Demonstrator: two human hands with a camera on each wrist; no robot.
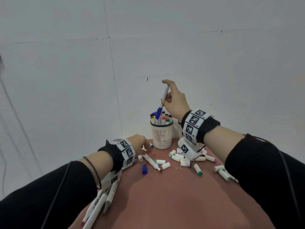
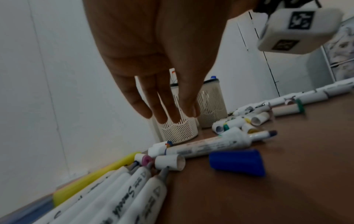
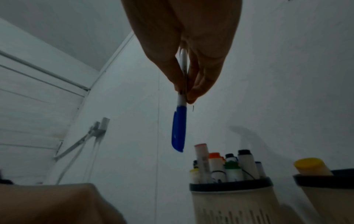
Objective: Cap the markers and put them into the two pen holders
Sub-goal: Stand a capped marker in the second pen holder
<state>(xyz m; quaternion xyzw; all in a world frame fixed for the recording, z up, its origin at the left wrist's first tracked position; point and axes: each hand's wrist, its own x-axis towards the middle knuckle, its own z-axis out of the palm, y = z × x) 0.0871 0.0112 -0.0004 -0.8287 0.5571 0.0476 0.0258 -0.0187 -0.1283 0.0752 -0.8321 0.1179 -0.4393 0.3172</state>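
Note:
My right hand (image 1: 165,98) (image 3: 184,91) pinches a white marker with a blue cap (image 1: 162,103) (image 3: 179,128), cap pointing down, just above the left pen holder (image 1: 162,136) (image 3: 233,201), which holds several capped markers. The second holder (image 3: 329,197) stands right of it, mostly hidden behind my right wrist in the head view. My left hand (image 1: 143,146) (image 2: 168,116) hovers low over the table with straight fingers and holds nothing. Below it lie an uncapped marker (image 1: 151,161) (image 2: 210,145) and a loose blue cap (image 1: 144,169) (image 2: 237,162).
A heap of loose white caps (image 1: 181,157) lies right of the holders, with more at the table's right edge (image 1: 222,172). Several uncapped markers (image 1: 99,207) (image 2: 124,197) lie under my left forearm. The brown table (image 1: 165,204) abuts a white wall.

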